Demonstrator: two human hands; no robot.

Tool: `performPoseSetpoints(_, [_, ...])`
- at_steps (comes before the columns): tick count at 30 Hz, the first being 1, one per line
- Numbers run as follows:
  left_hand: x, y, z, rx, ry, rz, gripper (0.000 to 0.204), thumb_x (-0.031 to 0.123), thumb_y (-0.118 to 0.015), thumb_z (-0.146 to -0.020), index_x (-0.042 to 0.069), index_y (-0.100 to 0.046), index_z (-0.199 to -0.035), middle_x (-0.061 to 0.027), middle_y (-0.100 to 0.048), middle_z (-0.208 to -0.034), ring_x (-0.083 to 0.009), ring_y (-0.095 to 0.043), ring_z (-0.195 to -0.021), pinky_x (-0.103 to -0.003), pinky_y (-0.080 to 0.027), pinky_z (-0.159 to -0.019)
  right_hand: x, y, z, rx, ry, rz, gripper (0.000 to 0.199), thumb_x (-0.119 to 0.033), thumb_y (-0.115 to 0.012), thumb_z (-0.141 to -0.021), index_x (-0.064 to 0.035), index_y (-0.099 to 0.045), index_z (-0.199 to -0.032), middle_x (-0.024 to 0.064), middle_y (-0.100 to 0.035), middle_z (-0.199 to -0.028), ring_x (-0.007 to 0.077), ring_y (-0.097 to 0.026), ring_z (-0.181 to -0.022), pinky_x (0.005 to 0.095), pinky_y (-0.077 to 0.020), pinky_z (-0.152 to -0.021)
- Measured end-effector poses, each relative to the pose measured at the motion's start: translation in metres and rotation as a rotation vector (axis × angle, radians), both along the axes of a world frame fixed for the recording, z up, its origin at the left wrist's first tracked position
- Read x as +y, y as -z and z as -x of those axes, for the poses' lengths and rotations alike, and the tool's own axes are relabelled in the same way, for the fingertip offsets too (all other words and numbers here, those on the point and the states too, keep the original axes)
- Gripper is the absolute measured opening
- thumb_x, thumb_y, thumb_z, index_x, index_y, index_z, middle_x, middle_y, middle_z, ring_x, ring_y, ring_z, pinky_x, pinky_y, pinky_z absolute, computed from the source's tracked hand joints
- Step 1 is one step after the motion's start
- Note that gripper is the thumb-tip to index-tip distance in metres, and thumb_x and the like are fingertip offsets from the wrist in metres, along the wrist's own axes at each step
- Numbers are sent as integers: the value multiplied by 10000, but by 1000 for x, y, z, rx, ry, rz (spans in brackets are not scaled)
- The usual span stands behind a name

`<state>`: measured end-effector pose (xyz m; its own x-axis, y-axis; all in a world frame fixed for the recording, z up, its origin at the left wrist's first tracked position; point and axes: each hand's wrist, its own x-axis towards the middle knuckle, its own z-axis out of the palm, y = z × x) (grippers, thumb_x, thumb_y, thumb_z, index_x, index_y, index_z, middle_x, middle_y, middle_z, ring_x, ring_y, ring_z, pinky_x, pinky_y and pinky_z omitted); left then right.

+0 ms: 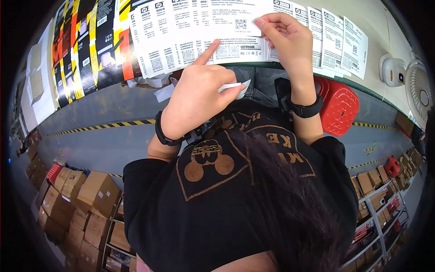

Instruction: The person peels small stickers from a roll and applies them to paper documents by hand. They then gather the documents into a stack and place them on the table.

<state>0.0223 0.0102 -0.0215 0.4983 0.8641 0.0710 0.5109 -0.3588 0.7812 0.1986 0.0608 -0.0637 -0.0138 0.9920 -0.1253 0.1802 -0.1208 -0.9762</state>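
White printed sheets (pixel 190 27) with square codes lie overlapping in a long row on the table. Above the row, my right hand (pixel 290 40) pinches the right edge of one white printed sheet (pixel 229 21) between thumb and fingertips. My left hand (pixel 195 97) has its index finger stretched out, with the tip at the lower part of the sheets. Its thumb and curled fingers close on a small white paper slip (pixel 232 86), which hangs in front of the table edge. The slip's far side is hidden by the hand.
Black, yellow and orange printed packaging sheets (pixel 102 45) cover the table's left part. More white sheets (pixel 353 47) fan out at right, near a white fan (pixel 418 88). A red plastic stool (pixel 340 109) stands below the table edge. Cardboard boxes (pixel 97 192) and shelving (pixel 376 217) are behind me.
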Motion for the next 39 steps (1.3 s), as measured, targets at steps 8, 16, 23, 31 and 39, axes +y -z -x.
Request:
performPoseSetpoints(8, [-3,-1,1,-11,-10,-17,160,39,-645,-680,-17,-547,-566,-80,-534,-502,-234,-494,-442,-411,-305,-1023,-10,3,23,-842,60,-279,277,-183,-656,-770,-19,-528,-953,-15,-562,-632,122,-505,-486,252,-416,-480])
performPoseSetpoints(16, [-12,-3,9,15,-47,-13,161,97,-649,-686,13,-558,-584,-81,-516,-502,-264,-510,-478,-404,-310,-1016,-12,-3,20,-542,-57,-777,320,-184,-559,-820,-81,-472,-1110,101,-585,-988,198,-576,-887,343,-405,-840])
performPoseSetpoints(23, [-6,-4,11,-174,-157,-20,145,84,-653,-705,7,-590,-600,-48,-495,-463,-178,-465,-402,-398,-361,-979,-22,-17,-17,-818,-317,-521,330,-215,-482,-856,-89,-514,-1159,80,-515,-1202,213,-491,-1100,471,-115,-1052])
performPoseSetpoints(31, [2,-7,10,-414,-384,2,64,51,-667,-707,1,-637,-680,-2,-463,-449,-58,-372,-410,-390,-400,-938,-33,-48,-8,190,-358,-13,249,-78,-566,-823,18,-556,-1052,104,-615,-963,162,-581,-912,306,-418,-882])
performPoseSetpoints(39, [6,-10,11,-264,-363,-213,93,68,-691,-690,0,-631,-709,-15,-515,-536,-94,-424,-473,-352,-451,-848,-31,-46,5,380,-267,95,175,-11,-590,-802,54,-567,-963,71,-604,-847,100,-575,-789,196,-456,-736])
